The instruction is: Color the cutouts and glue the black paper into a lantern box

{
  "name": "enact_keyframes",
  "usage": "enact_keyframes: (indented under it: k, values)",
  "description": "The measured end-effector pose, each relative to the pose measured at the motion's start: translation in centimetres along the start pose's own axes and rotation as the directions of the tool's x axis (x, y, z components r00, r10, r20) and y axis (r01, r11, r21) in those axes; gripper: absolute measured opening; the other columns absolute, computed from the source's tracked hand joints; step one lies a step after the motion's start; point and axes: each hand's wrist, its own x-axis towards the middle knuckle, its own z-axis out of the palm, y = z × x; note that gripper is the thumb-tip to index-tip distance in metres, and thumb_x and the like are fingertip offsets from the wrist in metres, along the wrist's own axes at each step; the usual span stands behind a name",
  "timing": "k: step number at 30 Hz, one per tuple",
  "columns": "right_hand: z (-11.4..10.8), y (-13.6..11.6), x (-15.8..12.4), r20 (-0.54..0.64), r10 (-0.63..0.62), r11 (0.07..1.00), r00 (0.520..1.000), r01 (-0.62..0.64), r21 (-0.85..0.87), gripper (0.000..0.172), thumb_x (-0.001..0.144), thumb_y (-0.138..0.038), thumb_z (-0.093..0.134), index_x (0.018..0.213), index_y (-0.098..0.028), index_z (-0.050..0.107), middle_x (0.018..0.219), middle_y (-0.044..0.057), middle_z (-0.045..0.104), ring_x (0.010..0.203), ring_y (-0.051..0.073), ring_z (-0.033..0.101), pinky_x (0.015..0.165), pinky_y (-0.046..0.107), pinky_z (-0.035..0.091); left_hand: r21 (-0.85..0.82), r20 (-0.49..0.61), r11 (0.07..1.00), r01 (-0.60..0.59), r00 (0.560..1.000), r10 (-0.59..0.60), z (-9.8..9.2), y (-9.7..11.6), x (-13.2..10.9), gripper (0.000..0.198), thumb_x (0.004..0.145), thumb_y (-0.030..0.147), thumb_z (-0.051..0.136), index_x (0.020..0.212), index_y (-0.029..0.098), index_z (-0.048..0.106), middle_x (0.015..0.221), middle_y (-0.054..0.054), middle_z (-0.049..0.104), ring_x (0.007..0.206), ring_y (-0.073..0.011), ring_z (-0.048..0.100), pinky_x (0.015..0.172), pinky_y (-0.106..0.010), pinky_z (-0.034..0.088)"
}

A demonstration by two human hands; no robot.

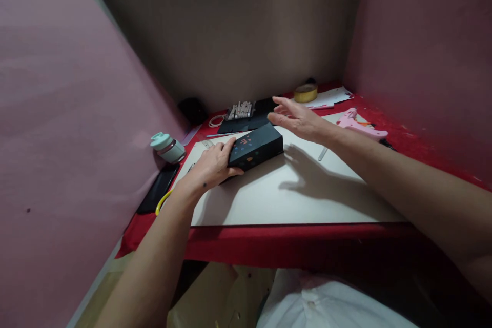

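A dark box with small coloured marks on its side lies at a slant over the white board. My left hand grips the left end of this box, with the thumb along the near side and the fingers over the top. To the right, my right hand hovers above the board just past the box's far right corner. Its fingers are apart, nothing is in them, and its shadow falls on the board.
Behind the box are a black sheet, a bundle of white sticks and yellow tape. At the right lies a pink glue gun. A mint-lidded jar and a black phone are at the left.
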Motion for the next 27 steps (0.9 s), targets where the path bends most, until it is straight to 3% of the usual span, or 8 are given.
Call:
enact_keyframes:
  k: [3, 7, 12, 17, 22, 27]
  values:
    - [0.6, 1.0, -0.4, -0.116, 0.061, 0.997, 0.991, -0.056, 0.053, 0.064, 0.1, -0.059, 0.037, 0.137, -0.009, 0.053, 0.118, 0.019, 0.069, 0.104, 0.027, 0.066, 0.089, 0.042, 0.054, -0.024, -0.023, 1.0, 0.002, 1.0, -0.003, 0.0, -0.6, 0.0, 0.089, 0.083, 0.047, 0.074, 0.155, 0.014, 0.033, 0.135, -0.023, 0.059, 0.124, -0.0374, 0.058, 0.097, -0.044, 0.049]
    - [1.8, 1.4, -0.9, -0.204, 0.092, 0.992, 0.975, -0.072, 0.104, 0.055, 0.098, -0.057, 0.044, 0.124, -0.012, 0.059, 0.106, 0.014, 0.071, 0.096, 0.024, 0.066, 0.084, 0.039, 0.053, -0.027, -0.031, 0.999, 0.028, 0.999, -0.029, 0.4, -1.2, 0.0, 0.088, 0.081, 0.043, 0.075, 0.154, 0.015, 0.034, 0.133, -0.021, 0.059, 0.124, -0.0367, 0.057, 0.099, -0.046, 0.049]
    - [3.3, 1.5, -1.4, -0.253, 0.056, 0.993, 0.966, -0.027, 0.114, 0.049, 0.098, -0.053, 0.046, 0.126, -0.014, 0.057, 0.104, 0.011, 0.071, 0.097, 0.023, 0.066, 0.088, 0.038, 0.051, -0.032, -0.04, 0.998, 0.048, 0.998, -0.05, 0.8, -1.9, 0.1, 0.091, 0.079, 0.044, 0.076, 0.155, 0.02, 0.033, 0.132, -0.018, 0.059, 0.124, -0.0349, 0.057, 0.102, -0.046, 0.047]
    - [5.1, 2.6, -1.9, -0.281, -0.003, 0.998, 0.96, 0.02, 0.058, 0.047, 0.098, -0.05, 0.044, 0.129, -0.015, 0.054, 0.111, 0.015, 0.068, 0.099, 0.025, 0.065, 0.086, 0.041, 0.053, -0.041, -0.043, 0.997, 0.062, 0.997, -0.064, 1.0, -2.3, 0.2, 0.091, 0.078, 0.045, 0.076, 0.155, 0.021, 0.034, 0.133, -0.018, 0.059, 0.124, -0.0352, 0.056, 0.101, -0.047, 0.047]
    - [5.9, 1.8, -3.0, -0.27, -0.186, 0.982, 0.945, 0.168, -0.087, 0.053, 0.097, -0.042, 0.044, 0.136, -0.007, 0.049, 0.126, 0.025, 0.061, 0.116, 0.032, 0.059, 0.1, 0.051, 0.048, -0.054, -0.039, 0.994, 0.09, 0.995, -0.092, 0.6, -2.3, 0.3, 0.093, 0.078, 0.049, 0.076, 0.154, 0.016, 0.034, 0.132, -0.02, 0.06, 0.12, -0.0346, 0.058, 0.101, -0.046, 0.047]
    - [5.8, -0.4, -4.5, -0.044, -0.472, 0.864, 0.88, 0.452, -0.222, 0.069, 0.082, -0.031, 0.066, 0.145, -0.01, 0.049, 0.148, 0.019, 0.054, 0.14, 0.035, 0.044, 0.121, 0.055, 0.029, -0.073, -0.014, 0.994, 0.084, 0.996, -0.086, 0.2, -1.2, 0.2, 0.097, 0.077, 0.049, 0.076, 0.156, 0.017, 0.031, 0.138, -0.02, 0.057, 0.128, -0.0351, 0.055, 0.104, -0.046, 0.046]
